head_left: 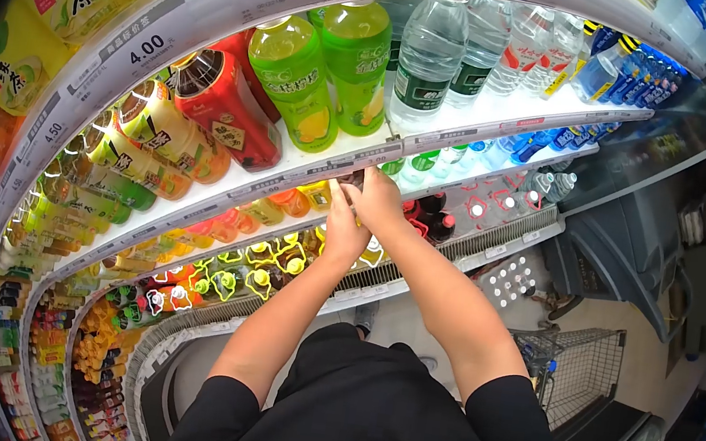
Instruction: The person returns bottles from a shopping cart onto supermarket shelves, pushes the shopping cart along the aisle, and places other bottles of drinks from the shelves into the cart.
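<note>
My left hand (346, 224) and my right hand (379, 201) meet at the front edge of a cooler shelf (303, 160). Both have curled fingers. A small dark patch shows between the fingertips, partly hidden, and I cannot make out what it is. Just above them, two green drink bottles (297, 88) with lemon pictures stand on the lit shelf. To the right is a large clear water bottle (431, 57) with a dark green label. A red-labelled bottle (229, 111) leans left of the green ones. Below my hands, bottles with yellow-green caps and handles (262, 253) fill a lower shelf.
Price strips (148, 46) run along the curved shelf edges. Blue-labelled bottles (648, 76) stand at the far right. A wire shopping cart (574, 370) is on the floor to my right, near a dark grey plastic piece (611, 255). White-capped bottles (512, 282) sit low beside the cooler.
</note>
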`<state>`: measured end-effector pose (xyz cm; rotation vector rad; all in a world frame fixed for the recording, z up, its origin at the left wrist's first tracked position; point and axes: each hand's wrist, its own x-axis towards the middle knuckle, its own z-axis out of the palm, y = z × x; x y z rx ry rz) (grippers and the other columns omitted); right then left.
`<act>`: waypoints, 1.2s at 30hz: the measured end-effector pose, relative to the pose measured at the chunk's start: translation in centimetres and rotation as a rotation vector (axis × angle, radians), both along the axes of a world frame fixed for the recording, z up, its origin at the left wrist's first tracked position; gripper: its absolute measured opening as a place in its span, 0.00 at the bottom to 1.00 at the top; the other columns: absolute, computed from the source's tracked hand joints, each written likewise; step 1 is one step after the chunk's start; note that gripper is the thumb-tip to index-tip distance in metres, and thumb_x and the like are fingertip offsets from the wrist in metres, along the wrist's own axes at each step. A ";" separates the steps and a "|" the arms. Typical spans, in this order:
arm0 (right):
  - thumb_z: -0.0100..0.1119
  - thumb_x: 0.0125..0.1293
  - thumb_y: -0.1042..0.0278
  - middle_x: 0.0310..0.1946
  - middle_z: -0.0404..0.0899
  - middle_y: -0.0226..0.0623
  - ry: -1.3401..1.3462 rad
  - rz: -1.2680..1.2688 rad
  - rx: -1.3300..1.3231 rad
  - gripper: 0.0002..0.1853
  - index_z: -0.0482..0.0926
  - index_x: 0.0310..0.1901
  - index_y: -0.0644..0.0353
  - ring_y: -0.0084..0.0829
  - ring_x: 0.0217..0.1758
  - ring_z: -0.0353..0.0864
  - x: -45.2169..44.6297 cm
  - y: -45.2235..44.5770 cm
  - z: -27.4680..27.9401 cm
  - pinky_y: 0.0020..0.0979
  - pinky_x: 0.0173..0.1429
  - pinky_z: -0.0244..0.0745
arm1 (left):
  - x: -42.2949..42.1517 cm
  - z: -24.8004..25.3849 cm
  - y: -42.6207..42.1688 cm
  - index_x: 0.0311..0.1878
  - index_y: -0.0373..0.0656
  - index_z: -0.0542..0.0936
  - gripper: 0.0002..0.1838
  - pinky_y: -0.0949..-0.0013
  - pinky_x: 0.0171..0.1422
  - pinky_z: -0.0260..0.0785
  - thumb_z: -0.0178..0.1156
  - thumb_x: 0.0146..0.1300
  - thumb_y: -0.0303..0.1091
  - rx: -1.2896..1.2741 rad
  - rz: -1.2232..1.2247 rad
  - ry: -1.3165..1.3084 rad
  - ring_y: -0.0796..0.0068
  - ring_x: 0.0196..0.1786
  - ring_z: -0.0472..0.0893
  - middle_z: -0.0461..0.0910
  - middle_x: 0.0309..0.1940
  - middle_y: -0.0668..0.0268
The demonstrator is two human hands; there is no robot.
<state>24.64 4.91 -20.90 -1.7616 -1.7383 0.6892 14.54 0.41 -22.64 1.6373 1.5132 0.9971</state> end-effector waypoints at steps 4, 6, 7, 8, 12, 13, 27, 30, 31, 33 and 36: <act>0.72 0.61 0.51 0.43 0.84 0.56 0.006 0.009 0.156 0.33 0.71 0.59 0.67 0.57 0.49 0.85 0.1 0.0 -0.6 0.51 0.54 0.80 | -0.3 0.4 -0.2 0.82 0.29 0.37 0.59 0.52 0.64 0.74 0.72 0.60 0.30 0.013 0.005 0.022 0.38 0.65 0.79 0.73 0.66 0.36; 0.73 0.61 0.52 0.41 0.84 0.55 -0.008 0.006 0.207 0.33 0.72 0.58 0.66 0.57 0.48 0.85 0.0 0.0 -0.6 0.51 0.55 0.80 | -0.4 -0.1 -0.2 0.82 0.29 0.38 0.59 0.52 0.64 0.74 0.72 0.60 0.30 0.035 0.003 0.036 0.39 0.65 0.79 0.73 0.66 0.35; 0.73 0.61 0.52 0.41 0.84 0.55 -0.009 0.006 0.207 0.33 0.72 0.58 0.66 0.57 0.48 0.85 0.0 -0.1 -0.4 0.51 0.55 0.80 | -0.5 -0.5 -0.2 0.82 0.29 0.38 0.59 0.52 0.64 0.74 0.71 0.60 0.30 0.060 0.001 0.049 0.39 0.66 0.78 0.73 0.66 0.35; 0.73 0.60 0.52 0.41 0.84 0.55 0.000 0.014 0.149 0.33 0.72 0.58 0.66 0.57 0.47 0.85 0.1 -0.2 -0.1 0.51 0.54 0.80 | -0.5 -0.7 -0.2 0.82 0.29 0.38 0.59 0.52 0.64 0.74 0.71 0.60 0.30 0.061 0.001 0.047 0.39 0.66 0.78 0.73 0.66 0.35; 0.73 0.60 0.58 0.41 0.85 0.56 0.104 0.016 0.144 0.26 0.77 0.54 0.65 0.57 0.47 0.84 0.4 -0.7 0.3 0.50 0.51 0.79 | -0.3 -0.3 -0.9 0.82 0.29 0.38 0.58 0.51 0.67 0.73 0.70 0.62 0.31 0.043 -0.008 0.034 0.38 0.68 0.76 0.71 0.68 0.35; 0.73 0.60 0.58 0.41 0.85 0.56 0.100 0.016 0.146 0.26 0.77 0.54 0.65 0.57 0.47 0.84 0.5 -0.8 0.4 0.50 0.51 0.79 | -0.3 0.0 -1.2 0.82 0.30 0.38 0.57 0.50 0.68 0.72 0.70 0.63 0.31 0.058 -0.017 0.002 0.37 0.68 0.76 0.70 0.68 0.34; 0.69 0.65 0.64 0.35 0.89 0.45 0.069 -0.073 -0.186 0.10 0.87 0.41 0.61 0.44 0.37 0.90 10.6 -21.3 1.6 0.41 0.44 0.83 | -1.9 -4.8 -11.5 0.72 0.30 0.68 0.36 0.57 0.59 0.79 0.69 0.62 0.30 -0.169 -0.306 0.169 0.48 0.59 0.83 0.78 0.61 0.41; 0.68 0.67 0.69 0.36 0.90 0.46 0.164 -0.278 -0.202 0.09 0.87 0.44 0.64 0.38 0.38 0.91 13.9 -28.4 2.2 0.34 0.43 0.84 | -0.3 -3.9 -9.0 0.77 0.26 0.58 0.44 0.49 0.76 0.64 0.69 0.62 0.32 -0.075 -0.198 0.170 0.35 0.70 0.72 0.71 0.67 0.33; 0.68 0.68 0.70 0.35 0.90 0.45 0.228 -0.378 -0.238 0.09 0.87 0.45 0.65 0.35 0.37 0.91 14.8 -30.9 2.1 0.32 0.42 0.83 | 0.1 -4.2 -7.8 0.77 0.25 0.57 0.44 0.50 0.77 0.63 0.68 0.63 0.32 -0.021 -0.137 0.208 0.36 0.71 0.71 0.69 0.69 0.32; 0.68 0.68 0.71 0.35 0.90 0.44 0.297 -0.487 -0.276 0.08 0.87 0.45 0.65 0.32 0.37 0.91 15.5 -34.7 2.1 0.30 0.41 0.83 | 0.6 -5.7 -4.2 0.71 0.27 0.68 0.37 0.53 0.65 0.75 0.70 0.63 0.35 -0.101 0.070 0.103 0.47 0.58 0.84 0.81 0.56 0.39; 0.66 0.71 0.73 0.35 0.90 0.42 0.307 -0.578 -0.269 0.08 0.86 0.46 0.67 0.28 0.37 0.91 15.6 -38.2 3.5 0.28 0.42 0.83 | 0.8 -5.3 -0.4 0.54 0.34 0.81 0.25 0.56 0.44 0.78 0.75 0.61 0.42 -0.086 0.261 0.090 0.56 0.33 0.87 0.87 0.31 0.55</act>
